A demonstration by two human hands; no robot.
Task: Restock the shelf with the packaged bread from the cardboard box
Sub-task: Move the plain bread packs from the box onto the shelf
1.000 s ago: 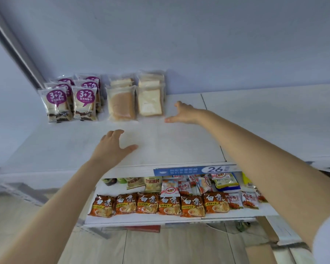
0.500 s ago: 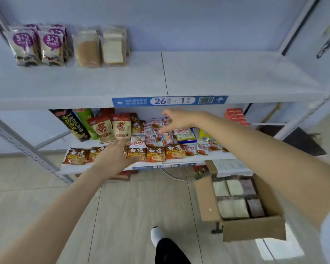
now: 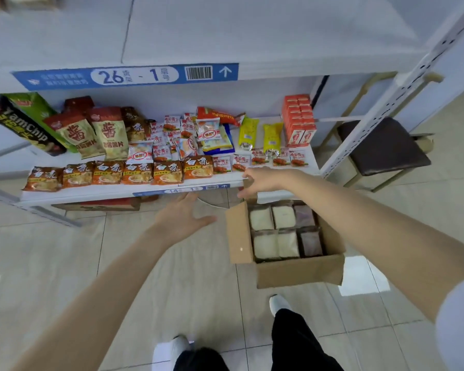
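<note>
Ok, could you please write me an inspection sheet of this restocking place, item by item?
Surface: white top shelf, blue label 26-1 on its edge.
Job's things: open cardboard box on the tiled floor, packaged bread inside in two rows.
Clutter: noodle packs and snacks crowd the lower shelf.
Grippers: left hand and right hand open, holding nothing.
Cables: thin pale curve under lower shelf, maybe a cord.
Surroundings: dark stool on the right.

Blue shelf-edge label [image 3: 123, 76]: "26 - 1", barcode, up arrow. Black chip bag [image 3: 19, 124]: "YamChip".
</note>
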